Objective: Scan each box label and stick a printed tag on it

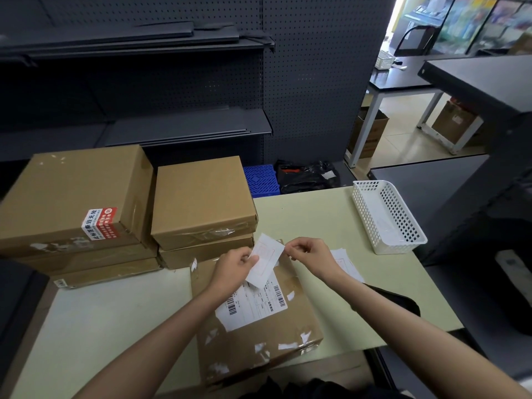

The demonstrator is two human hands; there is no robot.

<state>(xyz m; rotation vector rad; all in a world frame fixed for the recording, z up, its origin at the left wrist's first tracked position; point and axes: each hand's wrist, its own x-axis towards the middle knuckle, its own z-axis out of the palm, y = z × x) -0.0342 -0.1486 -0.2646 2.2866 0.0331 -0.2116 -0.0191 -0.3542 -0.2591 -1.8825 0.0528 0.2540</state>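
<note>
Both hands raised — left hand [233, 264], right hand [309, 250] pinching tag [266, 262].

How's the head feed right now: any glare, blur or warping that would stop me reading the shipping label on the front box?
Head view: wide-angle warp bends the table edges; the doorway at top right is overexposed and soft; clear tape on the front box catches glare; the shipping label is evenly lit, barcodes distinct, small print too fine to read, its top covered by the tag.

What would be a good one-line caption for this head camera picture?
Both hands, left and right, pinch a printed tag above a labelled cardboard box on the table.
</note>
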